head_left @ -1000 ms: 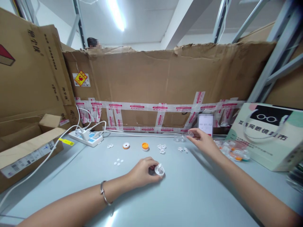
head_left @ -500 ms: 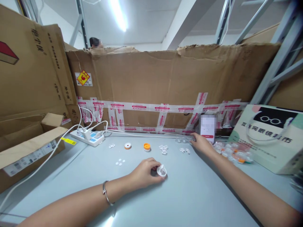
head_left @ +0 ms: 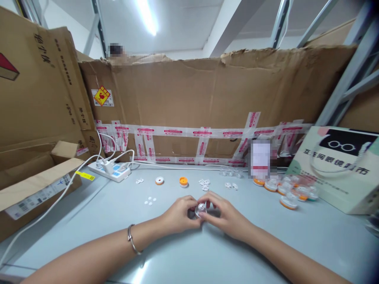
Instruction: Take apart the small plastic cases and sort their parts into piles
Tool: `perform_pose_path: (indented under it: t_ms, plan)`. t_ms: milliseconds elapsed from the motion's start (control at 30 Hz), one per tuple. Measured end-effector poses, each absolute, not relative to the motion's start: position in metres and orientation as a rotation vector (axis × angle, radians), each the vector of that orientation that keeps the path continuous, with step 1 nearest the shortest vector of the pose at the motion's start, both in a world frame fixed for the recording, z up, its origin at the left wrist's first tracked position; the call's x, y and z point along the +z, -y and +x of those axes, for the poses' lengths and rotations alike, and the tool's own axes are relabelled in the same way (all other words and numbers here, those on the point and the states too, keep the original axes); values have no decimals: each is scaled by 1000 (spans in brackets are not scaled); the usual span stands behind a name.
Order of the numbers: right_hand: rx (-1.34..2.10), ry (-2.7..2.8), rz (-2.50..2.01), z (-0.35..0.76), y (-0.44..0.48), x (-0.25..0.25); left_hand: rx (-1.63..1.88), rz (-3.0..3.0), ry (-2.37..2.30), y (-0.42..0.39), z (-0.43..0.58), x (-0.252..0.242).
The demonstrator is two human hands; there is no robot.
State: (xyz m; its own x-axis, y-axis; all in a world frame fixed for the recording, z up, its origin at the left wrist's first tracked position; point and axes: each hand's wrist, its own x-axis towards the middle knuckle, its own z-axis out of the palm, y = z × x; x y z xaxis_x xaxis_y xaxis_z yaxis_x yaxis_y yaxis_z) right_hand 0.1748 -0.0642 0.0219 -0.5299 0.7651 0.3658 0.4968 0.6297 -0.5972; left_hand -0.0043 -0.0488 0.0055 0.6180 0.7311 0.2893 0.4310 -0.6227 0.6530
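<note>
In front of me my left hand (head_left: 179, 213) is closed around the side of a small round piece of white and clear plastic (head_left: 201, 209). A white openwork part shows at its top. From the other side, the thumb and fingers of my right hand (head_left: 230, 217) close on the same piece; its lower part is hidden by my fingers. Beyond my hands lie white openwork parts (head_left: 204, 184), with a few similar white pieces (head_left: 231, 185) to their right. Small white discs (head_left: 150, 198) lie left of my left hand.
An orange-and-white round part (head_left: 183, 182) and a white-topped one (head_left: 159, 180) stand behind. Clear domes (head_left: 231, 172) lie by the cardboard wall (head_left: 177, 94). Several assembled round pieces (head_left: 288, 201) sit before a paper bag (head_left: 334, 169). A power strip (head_left: 111, 171) is at left.
My right hand has come back from the clear domes near the phone to the plastic piece in my left hand. My left hand has stayed nearly in place.
</note>
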Motion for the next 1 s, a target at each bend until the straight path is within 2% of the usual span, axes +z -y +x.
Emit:
perform_pose_path:
  t_ms: [500, 800, 1000]
  plan:
    - [694, 1960, -1151, 161, 60, 11, 810, 2116, -1136, 48, -1, 7]
    - [465, 1852, -1022, 161, 59, 13, 790, 2244, -1128, 47, -1, 7]
    - [848, 1603, -1005, 164, 53, 15, 811, 2183, -1105, 48, -1, 7]
